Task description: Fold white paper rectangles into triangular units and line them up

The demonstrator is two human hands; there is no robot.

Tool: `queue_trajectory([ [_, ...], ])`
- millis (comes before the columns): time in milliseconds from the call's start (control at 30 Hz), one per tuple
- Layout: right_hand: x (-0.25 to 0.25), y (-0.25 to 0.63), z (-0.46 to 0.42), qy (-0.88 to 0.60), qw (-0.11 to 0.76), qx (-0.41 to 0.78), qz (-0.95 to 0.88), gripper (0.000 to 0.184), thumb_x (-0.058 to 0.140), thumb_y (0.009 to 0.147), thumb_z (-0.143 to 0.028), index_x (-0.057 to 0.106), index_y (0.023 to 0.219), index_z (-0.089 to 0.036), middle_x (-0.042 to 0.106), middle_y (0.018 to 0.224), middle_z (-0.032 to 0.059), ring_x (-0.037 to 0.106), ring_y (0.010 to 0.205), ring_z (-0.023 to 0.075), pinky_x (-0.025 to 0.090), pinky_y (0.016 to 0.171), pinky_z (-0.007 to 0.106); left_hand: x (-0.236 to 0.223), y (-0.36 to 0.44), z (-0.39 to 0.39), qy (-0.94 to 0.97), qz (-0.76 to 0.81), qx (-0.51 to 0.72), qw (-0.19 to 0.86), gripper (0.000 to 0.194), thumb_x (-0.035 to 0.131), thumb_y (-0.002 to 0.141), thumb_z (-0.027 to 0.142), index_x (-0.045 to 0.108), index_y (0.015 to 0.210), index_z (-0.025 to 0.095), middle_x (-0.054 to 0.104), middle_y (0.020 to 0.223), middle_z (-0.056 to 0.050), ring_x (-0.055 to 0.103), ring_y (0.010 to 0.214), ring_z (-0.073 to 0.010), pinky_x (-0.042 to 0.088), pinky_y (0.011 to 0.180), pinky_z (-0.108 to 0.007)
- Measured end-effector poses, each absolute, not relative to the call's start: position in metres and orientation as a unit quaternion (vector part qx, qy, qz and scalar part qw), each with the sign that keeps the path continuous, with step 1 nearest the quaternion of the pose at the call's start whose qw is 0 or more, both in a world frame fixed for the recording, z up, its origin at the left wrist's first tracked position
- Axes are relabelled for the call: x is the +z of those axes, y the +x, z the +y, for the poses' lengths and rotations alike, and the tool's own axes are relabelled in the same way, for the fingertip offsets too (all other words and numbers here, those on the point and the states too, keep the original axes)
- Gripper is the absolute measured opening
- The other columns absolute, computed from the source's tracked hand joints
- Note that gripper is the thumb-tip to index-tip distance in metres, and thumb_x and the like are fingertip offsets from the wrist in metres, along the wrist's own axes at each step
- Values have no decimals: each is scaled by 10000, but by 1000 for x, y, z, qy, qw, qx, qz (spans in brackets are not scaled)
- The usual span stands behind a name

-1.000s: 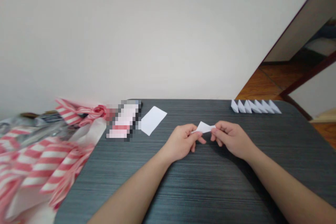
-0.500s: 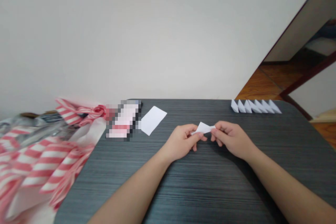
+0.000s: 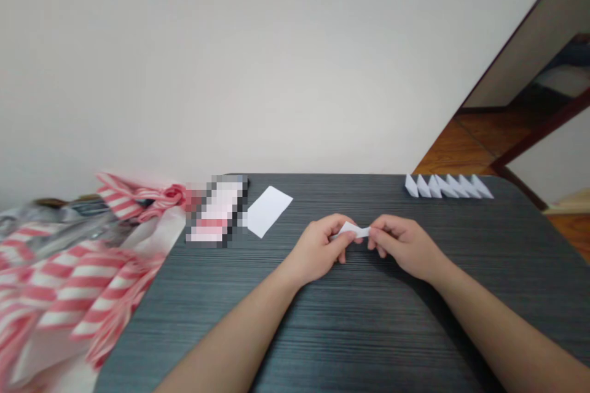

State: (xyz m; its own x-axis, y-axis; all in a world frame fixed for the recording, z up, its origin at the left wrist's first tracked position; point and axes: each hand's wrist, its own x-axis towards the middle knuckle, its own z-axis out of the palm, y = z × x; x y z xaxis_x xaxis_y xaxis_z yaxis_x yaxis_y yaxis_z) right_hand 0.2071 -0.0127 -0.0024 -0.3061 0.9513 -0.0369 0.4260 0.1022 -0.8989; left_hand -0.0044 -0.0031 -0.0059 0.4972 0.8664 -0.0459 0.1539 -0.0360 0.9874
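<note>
A small piece of folded white paper [image 3: 349, 229] is pinched between both hands above the dark table. My left hand [image 3: 320, 244] grips its left part, thumb on top and fingers underneath. My right hand [image 3: 402, 242] is closed on the narrow right end, between thumb and forefinger. Fingers cover parts of the paper, so its whole shape is hidden. To the left of my left hand, a flat sheet of white paper [image 3: 269, 211] lies on the table.
Several folded white paper pieces [image 3: 447, 186] stand in a row at the back right of the dark table [image 3: 332, 331]. A pixelated phone-like object [image 3: 216, 210] lies at the back left. Red-and-white striped cloth [image 3: 92, 282] is heaped beside the table, and a wall [image 3: 276, 61] rises behind.
The folded paper has tilted lower and less of it shows between the hands. My right hand has shifted slightly left and down, closer to my left hand.
</note>
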Motion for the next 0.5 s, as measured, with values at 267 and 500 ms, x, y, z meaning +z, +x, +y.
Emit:
queue_trajectory([
  [267, -3, 208, -13, -501, 300, 440, -682, 259, 526, 943, -307, 650, 758, -177, 591, 561, -22, 530, 518, 117, 402, 568, 247, -16, -5, -2, 640, 388, 335, 573, 159, 541, 942, 350, 519, 965, 194, 523, 574, 67, 514, 481, -89, 369, 489, -191],
  [500, -6, 211, -12, -486, 305, 463, -675, 283, 514, 959, -344, 657, 787, -171, 622, 594, -8, 544, 532, 120, 420, 580, 245, -14, -7, -2, 656, 391, 311, 566, 192, 515, 954, 359, 572, 987, 179, 541, 608, 46, 513, 522, -94, 390, 534, -206],
])
